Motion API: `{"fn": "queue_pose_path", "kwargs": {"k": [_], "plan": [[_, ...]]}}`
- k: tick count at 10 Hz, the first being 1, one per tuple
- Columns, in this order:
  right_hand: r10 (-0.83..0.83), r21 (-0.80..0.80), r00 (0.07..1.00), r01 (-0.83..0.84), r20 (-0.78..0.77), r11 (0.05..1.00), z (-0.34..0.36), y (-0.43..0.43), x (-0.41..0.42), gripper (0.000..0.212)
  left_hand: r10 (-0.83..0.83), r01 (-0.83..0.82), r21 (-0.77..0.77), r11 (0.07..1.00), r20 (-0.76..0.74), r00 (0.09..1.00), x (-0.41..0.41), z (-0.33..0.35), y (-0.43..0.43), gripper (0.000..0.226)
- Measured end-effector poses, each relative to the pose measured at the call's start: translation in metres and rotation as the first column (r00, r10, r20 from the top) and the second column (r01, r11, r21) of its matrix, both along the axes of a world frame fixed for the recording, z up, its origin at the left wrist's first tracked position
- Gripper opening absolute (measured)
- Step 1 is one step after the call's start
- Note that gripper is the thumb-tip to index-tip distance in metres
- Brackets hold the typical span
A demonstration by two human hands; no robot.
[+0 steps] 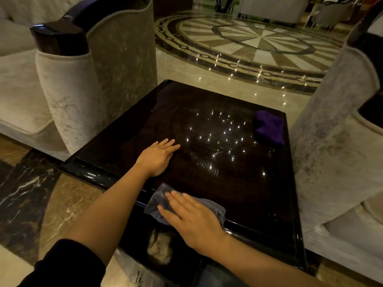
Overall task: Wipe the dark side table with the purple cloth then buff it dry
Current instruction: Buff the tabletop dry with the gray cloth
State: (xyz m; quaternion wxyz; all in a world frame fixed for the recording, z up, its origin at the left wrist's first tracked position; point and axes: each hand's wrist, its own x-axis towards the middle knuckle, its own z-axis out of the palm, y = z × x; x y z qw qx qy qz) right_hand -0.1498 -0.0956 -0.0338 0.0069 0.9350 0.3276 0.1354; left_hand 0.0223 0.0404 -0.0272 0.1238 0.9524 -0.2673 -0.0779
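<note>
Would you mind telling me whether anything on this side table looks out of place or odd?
Nothing is spilled or damaged. One oddity: the purple cloth lies bunched and untouched at the far right corner of the dark side table, while the right hand presses a grey cloth flat at the near edge. The left hand rests bare.

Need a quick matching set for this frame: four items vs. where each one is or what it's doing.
Items:
1. purple cloth
2. grey cloth
3. left hand
4. right hand

States:
A. flat on the bare side table top, holding nothing
B. bunched at the far right corner, untouched
C. pressing down on a cloth
D. spread at the table's near edge, under a palm

Pairs: 1-B, 2-D, 3-A, 4-C
</note>
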Motion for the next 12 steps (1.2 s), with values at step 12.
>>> {"fn": "queue_pose_path", "kwargs": {"k": [12], "plan": [[-0.143, 0.64, 0.958, 0.275, -0.25, 0.718, 0.072, -0.051, 0.016, 0.039, -0.024, 0.025, 0.062, 0.998, -0.007, 1.0, 0.004, -0.004, 0.001, 0.051]]}}
